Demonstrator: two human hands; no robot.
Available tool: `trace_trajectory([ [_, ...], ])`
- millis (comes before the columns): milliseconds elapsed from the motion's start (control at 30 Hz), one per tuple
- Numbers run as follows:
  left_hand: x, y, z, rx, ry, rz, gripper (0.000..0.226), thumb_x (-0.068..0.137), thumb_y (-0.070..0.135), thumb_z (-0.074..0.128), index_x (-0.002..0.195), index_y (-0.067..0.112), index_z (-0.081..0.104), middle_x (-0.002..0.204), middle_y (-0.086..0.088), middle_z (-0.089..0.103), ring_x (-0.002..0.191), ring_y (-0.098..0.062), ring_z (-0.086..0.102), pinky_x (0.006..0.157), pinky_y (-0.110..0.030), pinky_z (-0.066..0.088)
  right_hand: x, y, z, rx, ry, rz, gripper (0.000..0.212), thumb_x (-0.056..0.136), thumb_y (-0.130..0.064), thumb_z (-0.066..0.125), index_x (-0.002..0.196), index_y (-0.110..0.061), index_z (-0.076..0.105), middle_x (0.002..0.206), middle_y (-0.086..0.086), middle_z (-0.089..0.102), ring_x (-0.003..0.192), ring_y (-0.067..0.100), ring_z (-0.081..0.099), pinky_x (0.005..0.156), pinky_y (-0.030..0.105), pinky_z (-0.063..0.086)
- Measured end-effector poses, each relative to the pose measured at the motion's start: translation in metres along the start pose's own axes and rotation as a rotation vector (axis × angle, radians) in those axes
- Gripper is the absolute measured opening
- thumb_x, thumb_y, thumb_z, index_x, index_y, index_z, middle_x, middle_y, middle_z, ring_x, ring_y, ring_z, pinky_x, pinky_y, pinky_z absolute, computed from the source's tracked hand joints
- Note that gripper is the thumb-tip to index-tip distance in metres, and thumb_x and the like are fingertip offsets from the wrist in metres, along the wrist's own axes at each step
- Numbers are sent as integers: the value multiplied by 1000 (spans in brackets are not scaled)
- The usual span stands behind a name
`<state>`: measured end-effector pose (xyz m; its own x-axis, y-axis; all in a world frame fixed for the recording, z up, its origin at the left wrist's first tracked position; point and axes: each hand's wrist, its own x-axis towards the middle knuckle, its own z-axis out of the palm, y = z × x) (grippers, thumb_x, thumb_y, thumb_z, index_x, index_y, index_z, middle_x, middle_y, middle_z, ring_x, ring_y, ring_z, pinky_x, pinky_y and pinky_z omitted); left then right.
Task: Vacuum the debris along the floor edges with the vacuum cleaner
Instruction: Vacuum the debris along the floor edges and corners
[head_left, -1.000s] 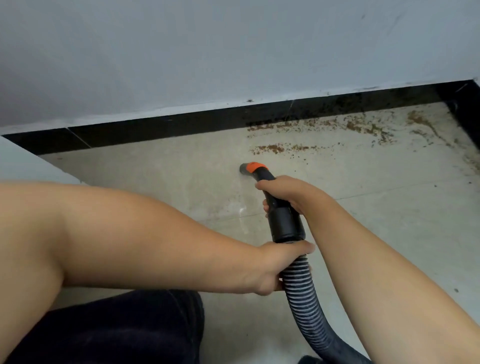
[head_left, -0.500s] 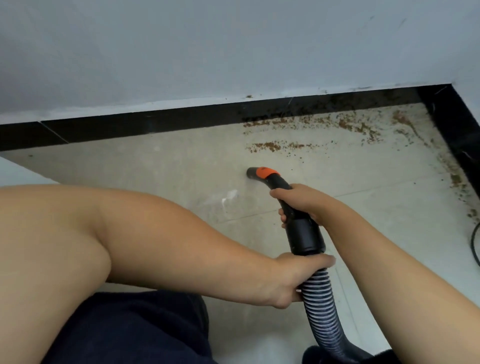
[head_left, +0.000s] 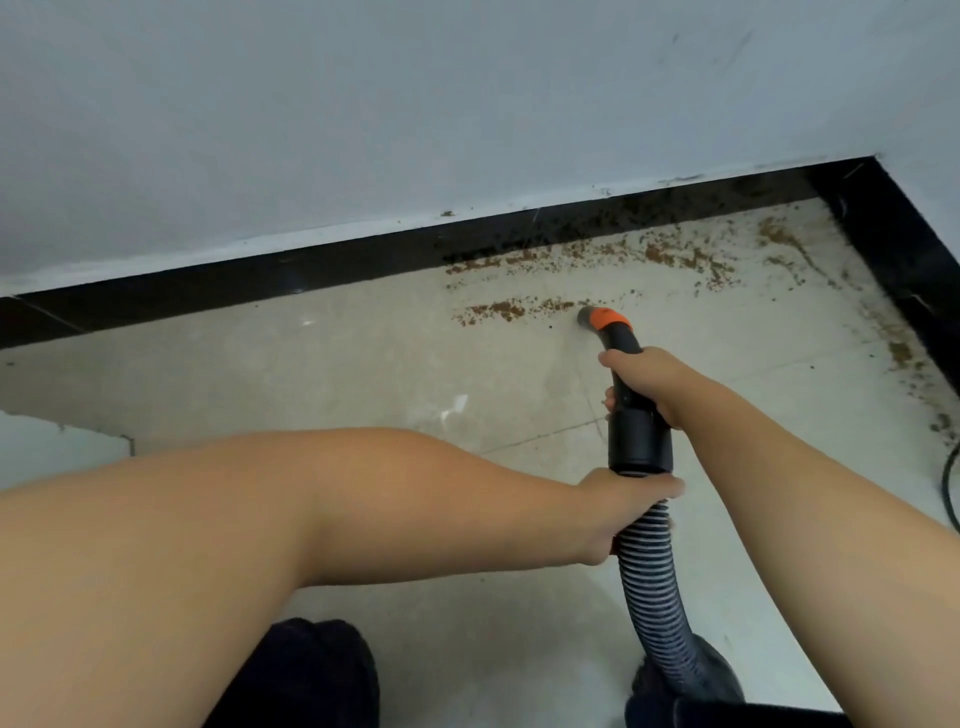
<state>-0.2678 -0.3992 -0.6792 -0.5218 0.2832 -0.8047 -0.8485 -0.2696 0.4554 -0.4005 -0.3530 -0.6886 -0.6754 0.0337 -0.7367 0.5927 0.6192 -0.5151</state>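
A black vacuum wand with an orange collar ends in a nozzle (head_left: 592, 317) that rests on the pale floor tile, at the right end of a short brown debris streak (head_left: 501, 310). My right hand (head_left: 647, 382) grips the black handle just behind the collar. My left hand (head_left: 621, 506) holds the ribbed grey hose (head_left: 657, 597) where it joins the black cuff. More brown debris (head_left: 675, 257) lies scattered along the black skirting (head_left: 311, 278) toward the corner, and some along the right skirting (head_left: 901, 356).
A grey-white wall (head_left: 415, 114) rises behind the skirting and meets a second wall at the right corner. A black cable (head_left: 950, 483) curls at the right edge. My dark-clothed legs fill the bottom of the view.
The nozzle has moved forward and to the right, from bare tile up to the end of the debris streak. Both hands kept their grips. The corner has come further into view.
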Motion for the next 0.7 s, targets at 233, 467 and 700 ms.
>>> trace_trajectory([
  [233,15,-16,26,-186,23,68,14,91,28,64,90,15,58,84,-2,64,73,-13,64,79,-29,55,5,-2,-6,-128,-205,-81,17,93,-22,57,98,-9,48,63,11,60,43,19,59,51,32,56],
  [467,8,-29,30,-214,90,94,13,91,25,65,88,15,56,83,-2,62,71,-13,63,71,-26,55,-6,7,3,-125,-289,-102,21,94,-24,58,105,-10,48,66,12,60,47,20,59,53,32,55],
  [700,1,-9,9,-146,126,80,18,94,23,61,82,12,52,80,-6,59,67,-15,60,69,-26,54,5,2,7,38,-144,-114,26,94,-20,56,113,-6,46,70,13,57,53,22,58,55,34,54],
])
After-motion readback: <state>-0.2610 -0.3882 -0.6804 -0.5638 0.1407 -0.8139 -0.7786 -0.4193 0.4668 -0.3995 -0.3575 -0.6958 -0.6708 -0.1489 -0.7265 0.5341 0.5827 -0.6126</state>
